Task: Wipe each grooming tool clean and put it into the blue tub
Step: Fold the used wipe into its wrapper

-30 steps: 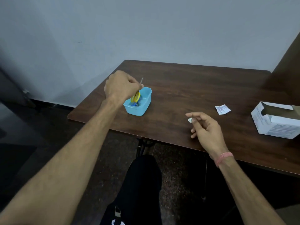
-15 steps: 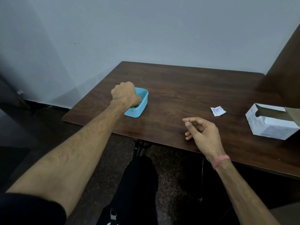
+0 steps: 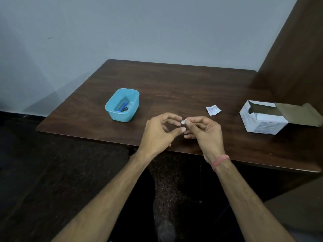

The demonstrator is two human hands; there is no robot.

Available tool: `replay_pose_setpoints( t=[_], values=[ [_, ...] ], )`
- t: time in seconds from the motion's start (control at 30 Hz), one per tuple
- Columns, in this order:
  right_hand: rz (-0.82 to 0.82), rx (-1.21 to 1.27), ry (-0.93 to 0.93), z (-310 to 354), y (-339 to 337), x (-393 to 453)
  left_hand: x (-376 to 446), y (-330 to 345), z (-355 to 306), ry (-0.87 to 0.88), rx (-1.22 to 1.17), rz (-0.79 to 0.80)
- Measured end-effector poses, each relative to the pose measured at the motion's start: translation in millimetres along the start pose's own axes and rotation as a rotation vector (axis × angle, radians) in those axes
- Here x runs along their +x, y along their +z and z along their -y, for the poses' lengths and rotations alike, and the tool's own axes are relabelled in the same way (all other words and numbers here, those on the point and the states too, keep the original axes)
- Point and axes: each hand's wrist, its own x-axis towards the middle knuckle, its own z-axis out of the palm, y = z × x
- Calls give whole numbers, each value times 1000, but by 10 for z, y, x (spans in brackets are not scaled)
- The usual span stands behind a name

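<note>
A: Where are we holding our hands?

B: We are keeping both over the near edge of the counter (image 3: 174, 81), close together. Our right hand (image 3: 203, 131) is pinching a small white wipe (image 3: 183, 121) between thumb and forefinger, with the other fingers curled under.

A: And the left hand (image 3: 157, 135)?

B: Its fingers are bending loosely toward the wipe. The forefinger tip is sitting right at the wipe's edge, but we cannot tell whether it is touching. The thumb is pointing toward the right hand, well clear of the wipe, so we are not gripping anything with that hand.

A: Where is the tub (image 3: 123, 105) sitting?

B: It is standing upright on the counter, to the left of our hands and a little further back. Inside it we are seeing tools (image 3: 123, 107) lying on the bottom: something blue and something dark, too small to name.

A: What else are we seeing on the counter?

B: A torn white packet (image 3: 213, 110) is lying flat just beyond our right hand, and a white box (image 3: 264, 118) is sitting well to the right, its flap hanging open. We are wearing a pink band (image 3: 220, 161) on the right wrist.
</note>
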Motion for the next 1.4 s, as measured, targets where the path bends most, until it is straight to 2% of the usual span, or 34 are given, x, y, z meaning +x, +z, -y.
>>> replay_pose_setpoints(
  t=[0.07, 0.23, 0.5, 0.67, 0.83, 1.07, 1.13, 1.2, 1.33, 1.4],
  values=[
    [-7, -2, -16, 3, -9, -13, -22, 76, 39, -7, -129, -4],
    [23, -62, -19, -10, -7, -9, -19, 50, 93, -32, -217, -18],
    [59, -124, -41, -51, -14, 5, 31, 43, 143, -117, -188, -64],
    [46, -152, -26, -82, 6, 20, 78, 34, 158, -190, -265, -37],
    [62, -194, -46, -54, 31, -3, 59, 67, 144, -145, -204, -41],
    [138, -213, 59, 147, -276, 90, 116, 188, 114, -13, -54, 55],
    [83, -290, 52, 207, -465, 134, 184, 328, 69, 47, -31, 90],
    [-46, -370, 18, 228, -671, 168, 310, 498, 23, 88, 13, 84],
    [-322, -408, -18, 180, -1039, 169, 727, 762, -74, 123, 258, 87],
    [-376, -400, -20, 146, -1086, 201, 962, 894, -134, 155, 362, 144]
  ],
)
